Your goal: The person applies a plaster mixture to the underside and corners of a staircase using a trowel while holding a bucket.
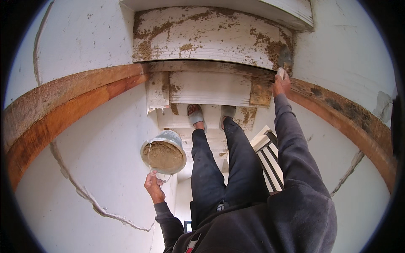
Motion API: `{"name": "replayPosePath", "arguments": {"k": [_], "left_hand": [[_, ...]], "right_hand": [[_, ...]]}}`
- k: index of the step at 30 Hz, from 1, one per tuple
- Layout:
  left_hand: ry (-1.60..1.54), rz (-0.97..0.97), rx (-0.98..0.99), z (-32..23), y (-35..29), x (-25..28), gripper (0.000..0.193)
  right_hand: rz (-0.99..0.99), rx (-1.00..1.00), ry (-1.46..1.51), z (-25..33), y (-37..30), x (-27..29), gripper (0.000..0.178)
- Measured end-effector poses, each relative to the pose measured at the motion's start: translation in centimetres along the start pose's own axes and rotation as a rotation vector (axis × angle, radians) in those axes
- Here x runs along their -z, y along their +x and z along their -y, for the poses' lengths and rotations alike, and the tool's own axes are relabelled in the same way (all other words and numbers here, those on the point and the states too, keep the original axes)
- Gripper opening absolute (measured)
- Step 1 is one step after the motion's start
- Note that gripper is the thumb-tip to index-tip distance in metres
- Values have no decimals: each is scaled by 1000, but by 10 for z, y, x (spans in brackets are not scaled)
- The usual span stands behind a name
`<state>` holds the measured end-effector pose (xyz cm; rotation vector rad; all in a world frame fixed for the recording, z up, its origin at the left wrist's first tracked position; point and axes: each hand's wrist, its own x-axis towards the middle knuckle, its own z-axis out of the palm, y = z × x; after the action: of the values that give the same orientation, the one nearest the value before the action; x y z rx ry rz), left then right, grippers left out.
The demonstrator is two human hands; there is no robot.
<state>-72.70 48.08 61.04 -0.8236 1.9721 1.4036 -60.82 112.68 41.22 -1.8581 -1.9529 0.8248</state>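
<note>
My left hand (155, 186) is closed on the wire handle of a bucket (169, 136). Wet brown mortar (163, 156) fills much of the bucket, which hangs tilted to the left of my legs. Stretched far forward to the right, my right hand (282, 82) grips a trowel (285, 57) by its pale handle. The trowel's grey blade lies against the mortar-smeared right end of a white stair step (202, 38). More brown mortar is smeared along that step's back edge and left corner.
A wooden beam (76, 95) crosses from wall to wall just below the smeared step. My sandalled feet stand on lower steps (209, 88). White walls with filled grooves (84, 192) flank both sides. A dark-barred railing (270, 162) is beside my right leg.
</note>
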Motion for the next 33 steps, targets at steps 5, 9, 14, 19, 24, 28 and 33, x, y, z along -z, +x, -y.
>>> {"name": "replayPosePath", "arguments": {"k": [5, 9, 14, 19, 24, 28, 33], "left_hand": [[19, 44, -38, -21, 2, -19, 30], [50, 34, -55, -38, -2, -33, 30], [18, 54, -50, -58, -6, -48, 29], [5, 85, -50, -74, -9, -62, 29], [-1, 85, -42, -91, -14, -68, 28], [-73, 135, -34, -100, -9, -70, 27], [-91, 196, -23, -120, -8, -89, 26]], "right_hand": [[83, 206, -155, 32, -26, 2, 57], [173, 315, -197, 48, -61, 10, 56], [164, 369, -260, 40, -51, 4, 55], [285, 500, -387, 58, -61, -3, 58], [387, 542, -422, 64, -111, 9, 60], [313, 469, -303, 35, -143, 24, 58], [370, 200, -377, -13, -177, 59, 44]]}}
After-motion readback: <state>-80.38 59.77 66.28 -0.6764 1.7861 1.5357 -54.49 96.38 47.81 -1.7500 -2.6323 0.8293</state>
